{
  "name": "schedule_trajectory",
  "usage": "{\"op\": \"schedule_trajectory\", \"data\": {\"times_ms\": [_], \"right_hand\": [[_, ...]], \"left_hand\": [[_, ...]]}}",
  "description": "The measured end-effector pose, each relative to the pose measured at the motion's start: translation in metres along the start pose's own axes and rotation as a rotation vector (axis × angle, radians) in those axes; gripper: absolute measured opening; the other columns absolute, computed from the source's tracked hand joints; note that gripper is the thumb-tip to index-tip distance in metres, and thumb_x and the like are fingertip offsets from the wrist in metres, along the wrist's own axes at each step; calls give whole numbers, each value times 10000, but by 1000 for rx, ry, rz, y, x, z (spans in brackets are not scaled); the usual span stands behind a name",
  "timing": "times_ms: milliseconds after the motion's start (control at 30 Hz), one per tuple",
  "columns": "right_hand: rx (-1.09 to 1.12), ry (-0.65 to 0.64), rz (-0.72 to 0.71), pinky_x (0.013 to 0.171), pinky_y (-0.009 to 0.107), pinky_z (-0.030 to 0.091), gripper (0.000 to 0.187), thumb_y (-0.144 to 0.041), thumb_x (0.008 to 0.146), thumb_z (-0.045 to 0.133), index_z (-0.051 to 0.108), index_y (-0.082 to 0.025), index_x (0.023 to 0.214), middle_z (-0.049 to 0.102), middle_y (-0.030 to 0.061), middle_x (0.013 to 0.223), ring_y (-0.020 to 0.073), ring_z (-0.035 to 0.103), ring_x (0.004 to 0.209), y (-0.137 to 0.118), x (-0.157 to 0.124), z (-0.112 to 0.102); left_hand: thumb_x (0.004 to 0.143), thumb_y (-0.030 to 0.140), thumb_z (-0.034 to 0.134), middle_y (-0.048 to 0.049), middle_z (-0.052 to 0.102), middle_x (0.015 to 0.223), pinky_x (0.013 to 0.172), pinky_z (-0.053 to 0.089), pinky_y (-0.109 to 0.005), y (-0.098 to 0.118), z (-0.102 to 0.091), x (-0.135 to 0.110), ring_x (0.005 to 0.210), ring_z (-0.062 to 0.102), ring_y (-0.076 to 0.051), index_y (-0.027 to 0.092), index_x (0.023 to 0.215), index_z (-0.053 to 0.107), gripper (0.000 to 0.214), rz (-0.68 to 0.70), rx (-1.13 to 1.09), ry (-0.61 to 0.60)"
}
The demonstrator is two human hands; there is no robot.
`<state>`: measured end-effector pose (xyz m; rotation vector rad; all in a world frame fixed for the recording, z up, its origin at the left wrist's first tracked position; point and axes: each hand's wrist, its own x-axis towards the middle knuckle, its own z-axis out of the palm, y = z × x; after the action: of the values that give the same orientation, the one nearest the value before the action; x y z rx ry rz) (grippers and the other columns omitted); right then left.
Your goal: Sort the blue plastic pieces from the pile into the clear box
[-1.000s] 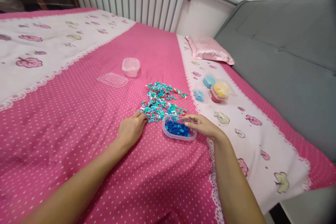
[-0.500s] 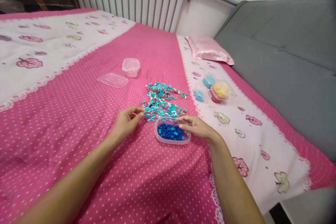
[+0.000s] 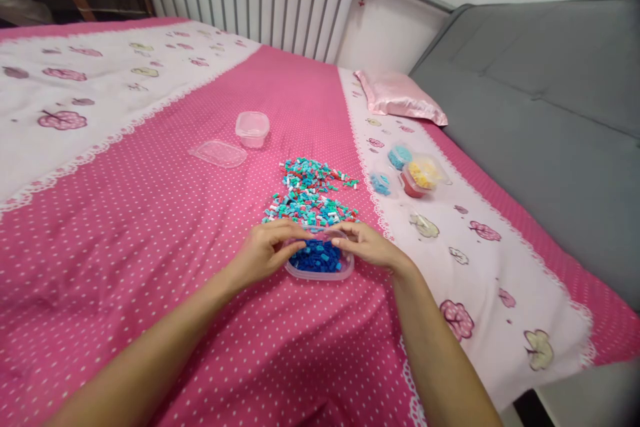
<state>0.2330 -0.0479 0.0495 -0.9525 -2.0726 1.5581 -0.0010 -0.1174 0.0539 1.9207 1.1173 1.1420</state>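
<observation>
A clear plastic container [image 3: 320,275] with dark blue small bricks [image 3: 316,257] in it rests on the pink dotted bedspread. My left hand [image 3: 265,247] grips its left and far rim, thumb over the bricks and fingers along the far side. On the right, my right hand [image 3: 367,245] holds the rim with its thumb inside and fingers outside. Just beyond the container lies a loose pile of small bricks [image 3: 315,203], mostly teal and green with red and white ones mixed in; my hands partly hide its near edge.
An unfilled-looking clear tub [image 3: 253,128] and a flat clear lid [image 3: 220,153] lie at the back left. To the right are tubs of light blue pieces [image 3: 400,156] and yellow pieces [image 3: 423,173], plus a small light blue heap [image 3: 381,183]. A pink pillow [image 3: 400,95] lies farther back.
My left hand has moved right from the pile's left edge onto the container. The container, with my right hand on it, has shifted slightly left and nearer to me.
</observation>
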Motion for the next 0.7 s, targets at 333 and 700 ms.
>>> {"op": "schedule_trajectory", "data": {"times_ms": [333,700], "right_hand": [[-3,6,20,648,268,464,412,-457,825,624,632,-147,1096,645,78,998,160,584,762,4,-2,-1],[-27,-33,43,649,271,472,382,-457,852,585,646,-166,1091,649,45,881,169,596,760,-1,-1,0]], "left_hand": [[706,299,548,-27,664,671,514,401,-248,-25,-51,4,522,538,-135,131,860,667,258,-512,283,330],[692,184,450,-33,628,687,577,423,-261,-33,-34,0,600,557,-162,145,964,699,371,-378,548,-78]]}}
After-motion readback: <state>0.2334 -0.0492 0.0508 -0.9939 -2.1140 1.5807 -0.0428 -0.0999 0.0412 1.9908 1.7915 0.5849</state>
